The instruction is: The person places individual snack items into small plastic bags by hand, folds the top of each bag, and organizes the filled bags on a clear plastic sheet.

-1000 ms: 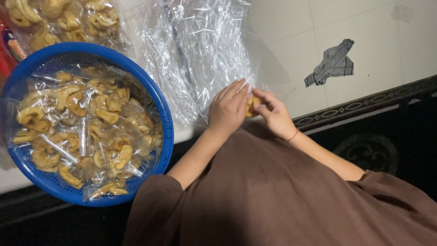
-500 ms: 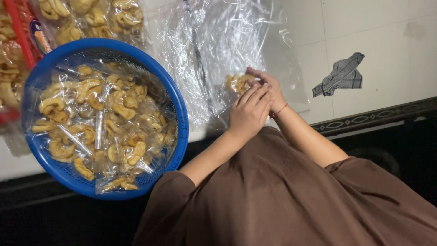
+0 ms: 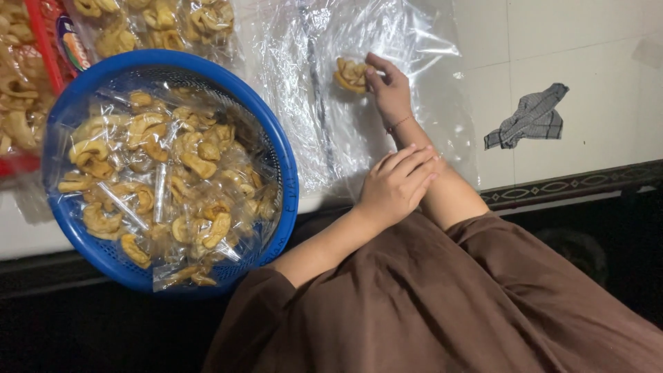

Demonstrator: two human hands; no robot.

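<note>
- Brown cloth covers the lap of the person sitting at the edge of the tiled floor [image 3: 580, 41]; both arms reach forward from it
- right hand [image 3: 391, 93] is stretched furthest out, fingers curled and pinching a small clump of crackers [image 3: 349, 74]; the clump lies on the plastic [image 3: 414, 34], and the grip looks meant to keep the loose pieces bunched
- left hand [image 3: 396, 185] holds nothing; it lies flat and open, fingers together, across the right forearm, seemingly to steady that arm
- plastic is clear and crinkled, spread over the floor in loose sheets; it keeps the crackers off the tiles
- basket [image 3: 287, 181], blue and round, sits just left of the lap, within easy reach; it is heaped with packets [image 3: 159, 173] of the same curled golden crackers in clear wrap
- more bags [image 3: 166, 24] lie beyond the basket, touching a red crate [image 3: 41, 41] at the far left
- rag [image 3: 532, 121], grey and checked, lies crumpled on bare tile, well apart on the right; nobody touches it
</note>
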